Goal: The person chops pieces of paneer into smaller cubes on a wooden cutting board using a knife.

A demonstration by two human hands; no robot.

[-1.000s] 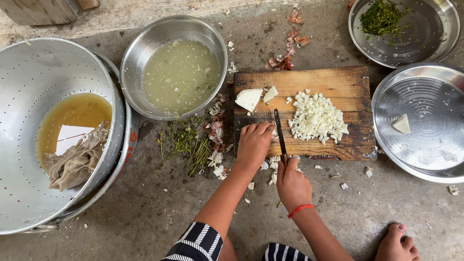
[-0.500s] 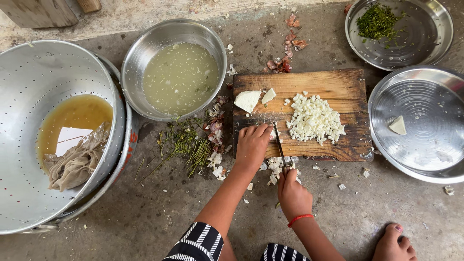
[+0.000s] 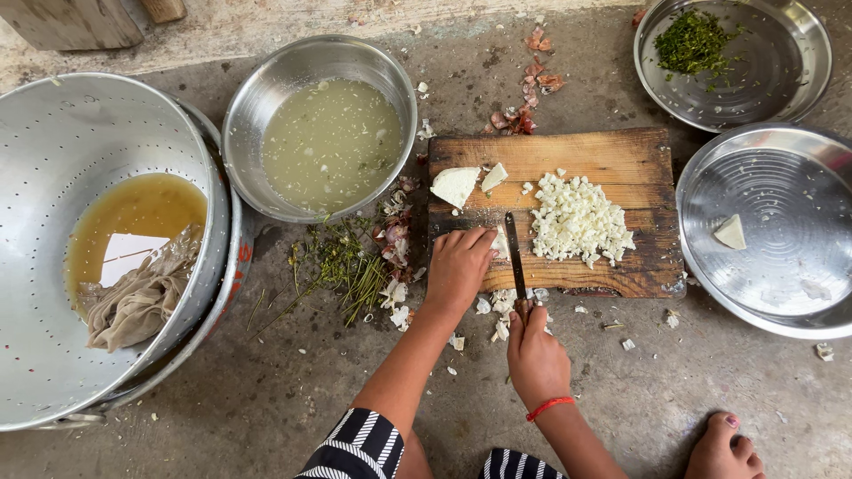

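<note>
The wooden cutting board [image 3: 621,160] held a diced white pile [image 3: 579,219]; chopping seemed under way. The left hand [image 3: 457,266] pinned a white piece [image 3: 500,243], the right hand [image 3: 535,355] gripped the knife [image 3: 514,253]; another careful downward cut seemed due
</note>
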